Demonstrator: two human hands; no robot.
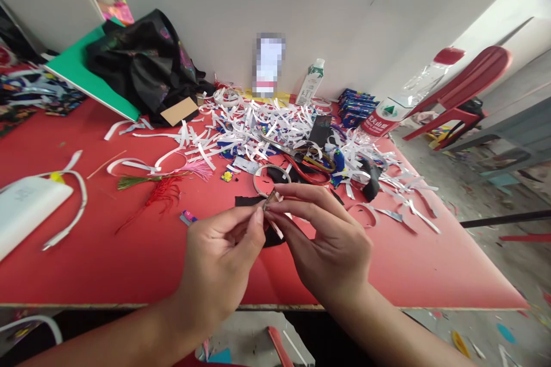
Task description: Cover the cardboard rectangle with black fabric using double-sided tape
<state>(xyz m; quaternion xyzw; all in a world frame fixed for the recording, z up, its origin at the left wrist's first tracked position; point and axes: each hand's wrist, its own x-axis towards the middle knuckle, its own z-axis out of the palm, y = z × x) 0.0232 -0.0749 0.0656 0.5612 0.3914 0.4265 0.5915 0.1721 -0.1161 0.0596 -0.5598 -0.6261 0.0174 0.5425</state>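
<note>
Both hands meet over the near middle of the red table. My left hand is closed, thumb and fingers pinching a small brownish piece. From the other side, my right hand pinches the same piece with its fingertips. Its kind is too small and covered to make out. Black fabric scraps lie just beneath the fingers. Right behind them are a pale ring and scissors with red handles, partly among white paper strips.
Red and pink tassels and a white power bank with a cable lie left. Behind stand a green board, black cloth, a phone, a carton and a water bottle. A red chair is beyond.
</note>
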